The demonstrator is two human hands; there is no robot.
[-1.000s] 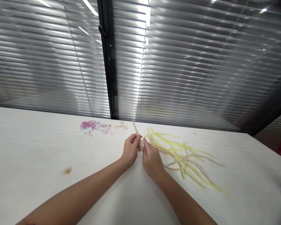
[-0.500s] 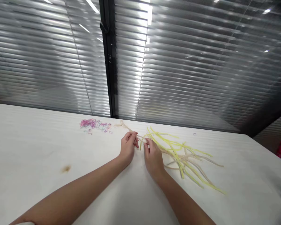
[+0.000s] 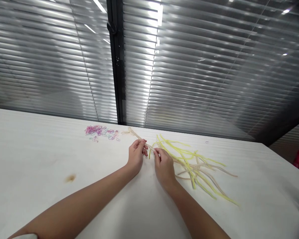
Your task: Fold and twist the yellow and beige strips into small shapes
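A beige pipe cleaner (image 3: 150, 147) stretches between my two hands over the white table. My left hand (image 3: 137, 153) pinches it between thumb and index finger, with the other fingers curled loosely. At its right end, my right hand (image 3: 163, 164) grips it with thumb and fingertips. Beyond my left hand the beige strand runs up to a looped, splayed end (image 3: 130, 130) near the table's back edge. Yellow pipe cleaners (image 3: 185, 156) and beige pipe cleaners (image 3: 214, 181) lie loosely crossed to the right of my right hand, partly hidden behind it.
A heap of small pink, purple and bluish rings (image 3: 99, 131), like rubber bands, lies at the back left. One stray ring (image 3: 206, 142) sits at the back right. The white table (image 3: 40, 149) has a brown stain (image 3: 70, 178). Window blinds (image 3: 189, 66) rise behind it.
My right hand has shifted slightly right and down, and the pipe cleaner between my hands now looks straighter. My left hand keeps its place.
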